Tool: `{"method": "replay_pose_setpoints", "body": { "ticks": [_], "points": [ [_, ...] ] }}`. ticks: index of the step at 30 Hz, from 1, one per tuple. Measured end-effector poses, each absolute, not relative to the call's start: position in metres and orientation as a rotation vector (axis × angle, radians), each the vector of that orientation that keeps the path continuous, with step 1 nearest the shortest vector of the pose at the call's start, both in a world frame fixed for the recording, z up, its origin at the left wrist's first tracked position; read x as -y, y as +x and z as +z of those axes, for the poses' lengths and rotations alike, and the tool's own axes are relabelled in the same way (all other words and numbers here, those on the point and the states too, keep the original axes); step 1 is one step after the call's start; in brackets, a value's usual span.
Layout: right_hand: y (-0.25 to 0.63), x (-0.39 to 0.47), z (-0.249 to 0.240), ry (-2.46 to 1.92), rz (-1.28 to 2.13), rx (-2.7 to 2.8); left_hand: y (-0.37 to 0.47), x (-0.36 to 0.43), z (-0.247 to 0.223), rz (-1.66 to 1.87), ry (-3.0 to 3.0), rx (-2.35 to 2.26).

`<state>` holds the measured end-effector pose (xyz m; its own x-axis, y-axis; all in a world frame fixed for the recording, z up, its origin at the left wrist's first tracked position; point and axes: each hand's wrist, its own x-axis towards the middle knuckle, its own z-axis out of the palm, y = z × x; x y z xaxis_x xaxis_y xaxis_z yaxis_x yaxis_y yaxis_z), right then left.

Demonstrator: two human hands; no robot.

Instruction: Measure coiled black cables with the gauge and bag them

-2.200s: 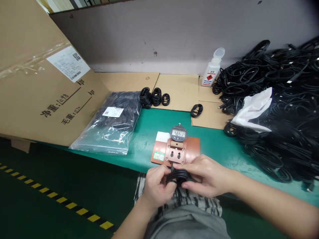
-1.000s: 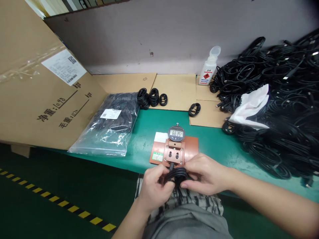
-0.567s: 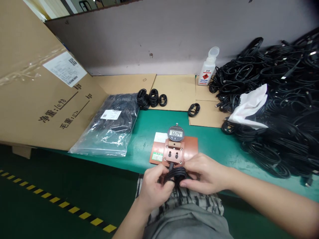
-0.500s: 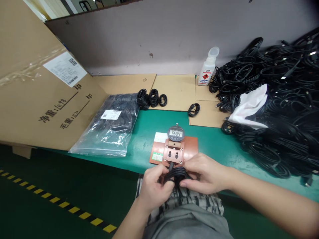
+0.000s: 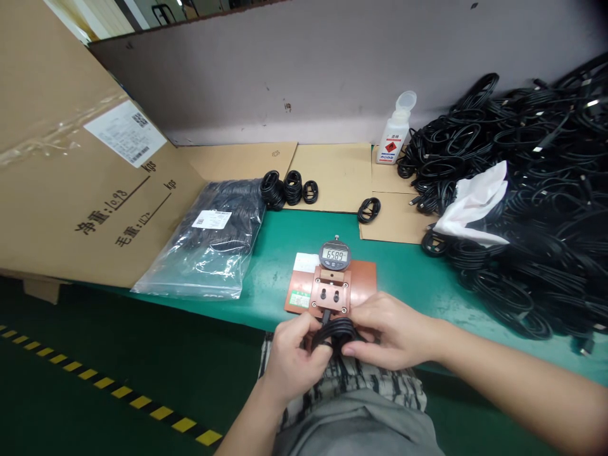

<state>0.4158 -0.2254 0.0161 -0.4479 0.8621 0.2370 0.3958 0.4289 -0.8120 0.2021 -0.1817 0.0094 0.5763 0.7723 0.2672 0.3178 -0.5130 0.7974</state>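
Note:
A coiled black cable (image 5: pixel 339 329) is held between both hands at the table's front edge. My left hand (image 5: pixel 297 350) is closed on its left side, near the plug end. My right hand (image 5: pixel 390 329) grips the coil's right side with bent fingers. The cable's dark plug end (image 5: pixel 326 316) points up against the front of a copper-coloured measuring fixture (image 5: pixel 332 292); its tip is hidden. A round digital gauge (image 5: pixel 335 254) at the back of the fixture shows a reading that looks like 6.589.
A large cardboard box (image 5: pixel 90 171) and a clear bag of cables (image 5: pixel 209 234) are at the left. Small cable coils (image 5: pixel 293 188) sit on cardboard behind. A white bottle (image 5: pixel 393 139), a white cloth (image 5: pixel 474 206) and a big cable heap (image 5: pixel 532 158) occupy the right.
The gauge reading has gone from about 6.604 to about 6.589. Both hands and the cable have stayed nearly in place.

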Motion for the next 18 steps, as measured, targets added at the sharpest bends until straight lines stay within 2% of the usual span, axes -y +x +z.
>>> {"method": "replay_pose_setpoints", "body": {
  "ticks": [11, 18],
  "points": [
    [0.414, 0.225, 0.018, -1.017, 0.926, 1.995, 0.195, 0.190, 0.006, 0.815, 2.099, -0.840],
    [0.415, 0.227, 0.022, -1.015, 1.048, 1.826, 0.189, 0.210, -0.003, 0.712, 1.828, -0.802]
  ]
}}
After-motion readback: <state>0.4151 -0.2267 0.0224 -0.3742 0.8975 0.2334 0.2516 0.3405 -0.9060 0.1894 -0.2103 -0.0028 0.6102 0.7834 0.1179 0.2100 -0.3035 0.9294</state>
